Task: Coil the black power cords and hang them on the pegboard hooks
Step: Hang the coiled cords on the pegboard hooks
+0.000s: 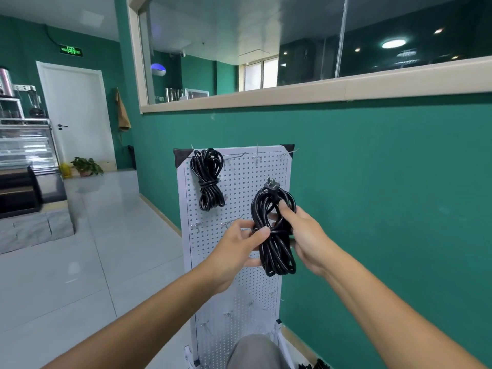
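Black coiled power cord (274, 230) sits in both your hands, up against the white perforated pegboard (239, 182). Your left hand (239, 243) pinches its wrapped middle; your right hand (306, 233) grips the upper loops. Another black coiled cord (209, 179) hangs top left.

Held cord (274, 230): black coil, wrapped at its waist, gripped from both sides before the pegboard (239, 288).
Left hand (237, 246): thumb pressed at the wrap.
Right hand (306, 235): fingers curled round the upper loops.
Plug (271, 185): stood just above the grip, prongs up.
Hung cord (207, 179): coiled, on a top hook, up-left of the grip.
Spare hooks (229, 223): just left of the grip.
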Available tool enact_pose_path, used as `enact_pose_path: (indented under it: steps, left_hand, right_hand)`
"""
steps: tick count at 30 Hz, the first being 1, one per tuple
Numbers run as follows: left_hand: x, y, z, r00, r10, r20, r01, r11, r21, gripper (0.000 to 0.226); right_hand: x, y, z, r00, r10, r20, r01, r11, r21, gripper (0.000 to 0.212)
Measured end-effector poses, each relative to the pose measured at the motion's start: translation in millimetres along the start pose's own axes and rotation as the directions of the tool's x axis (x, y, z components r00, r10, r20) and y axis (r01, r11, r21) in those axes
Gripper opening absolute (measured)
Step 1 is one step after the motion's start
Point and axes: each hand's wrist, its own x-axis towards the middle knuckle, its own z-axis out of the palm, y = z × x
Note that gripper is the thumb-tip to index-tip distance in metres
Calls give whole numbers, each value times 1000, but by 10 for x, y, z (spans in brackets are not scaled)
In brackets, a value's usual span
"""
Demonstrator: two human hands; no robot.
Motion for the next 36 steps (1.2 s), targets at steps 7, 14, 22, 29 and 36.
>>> enact_pose_path:
  steps: [7,14,22,29,36]
  left_hand:
    - [356,347,-78,988,92,-122,-86,995,56,35]
    - [902,718,-53,942,216,-257,-202,976,81,43]
    - [1455,731,-92,894,211,-396,-136,969,209,34]
    - [1778,530,-264,852,188,-490,-35,952,304,54]
    - [1760,539,-127,771,175,-613,102,916,389,37]
  right_hand:
    - [59,-55,-209,999,-34,-40,29,991,-127,28]
    - [-18,159,-476,994,-25,-109,9,990,-141,20]
    - [-55,241,-646,994,-19,-107,2,986,-165,20]
    - [-44,309,-740,995,-35,-97,12,973,-232,19]
    - [-42,431,-803,995,-35,-96,9,966,-260,19]
